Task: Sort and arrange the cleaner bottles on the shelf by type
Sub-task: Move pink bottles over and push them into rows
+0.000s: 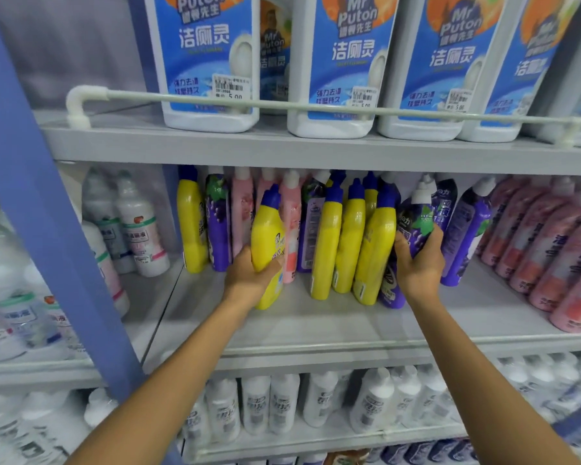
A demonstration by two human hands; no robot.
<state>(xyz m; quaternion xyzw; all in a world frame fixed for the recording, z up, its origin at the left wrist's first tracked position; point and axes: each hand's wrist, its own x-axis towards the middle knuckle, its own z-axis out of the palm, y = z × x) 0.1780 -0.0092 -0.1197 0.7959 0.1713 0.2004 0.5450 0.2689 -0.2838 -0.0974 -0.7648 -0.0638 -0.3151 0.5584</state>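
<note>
— Where's the yellow bottle [268, 243]?
— In the left hand [249, 280]. That arm reaches up and forward from the lower left. Its fingers are wrapped round the bottle's lower half, with the blue cap well above the knuckles. The bottle leans a little. I can't tell whether its foot rests on the middle shelf [316, 330].
— And the other arm?
— It comes in from the lower right. The right hand [418, 263] is curled round a purple bottle [416, 219], and the white cap sticks up above the fingers.
— What's between the two hands?
— Three more yellow bottles [349, 236], upright in a tight bunch. The nearest one is just beside the right thumb. Just past the left fingers there's a pink bottle [291, 229], close against the held yellow one.
— Farther out?
— Right of the right hand is a slanted row of pink bottles [550, 250]. Above both hands stand big white jugs [208, 62] with blue labels, behind a pale rail [282, 105]. Under the forearms are small white bottles [282, 404]. Left of the left arm there's a blue post [47, 213].
</note>
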